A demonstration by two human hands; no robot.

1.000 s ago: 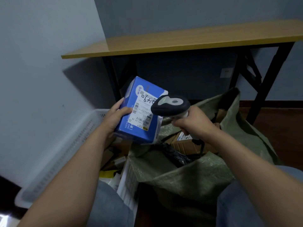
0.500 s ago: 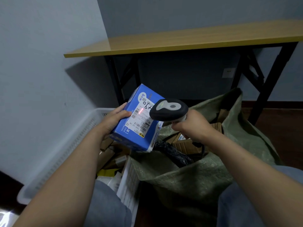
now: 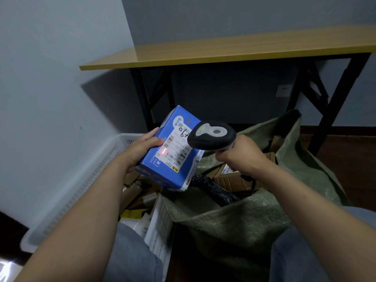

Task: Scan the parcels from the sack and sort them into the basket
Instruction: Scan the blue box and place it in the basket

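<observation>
The left hand [image 3: 140,148] gripped a blue cardboard box [image 3: 179,176], a glossy rectangular parcel held tilted above the gap between basket and sack, with the thumb pressed on its upper face and the fingers wrapped beneath. A white paper shipping label [image 3: 177,147] printed with barcodes and scrawled with black marker covered most of that face, and a small red light spot [image 3: 163,153] glowed on the label's edge near the thumb.

The right hand [image 3: 242,156] was curled tightly round the grip of a handheld scanner [image 3: 211,136], whose rounded, matte black head with a pale grey inset pointed at the label, just beside the box.

Below them stood the sack [image 3: 234,220], coarse woven olive-green plastic with a crumpled open mouth. Inside it lay brown corrugated cartons [image 3: 230,179] and a crinkled black plastic-wrapped packet [image 3: 217,192].

To the left sat the basket [image 3: 81,190], white plastic with slotted walls, holding a jumble of flat brown and white parcels [image 3: 138,198]. Behind stood a table [image 3: 223,51] with a smooth yellow-wood top and black metal legs.
</observation>
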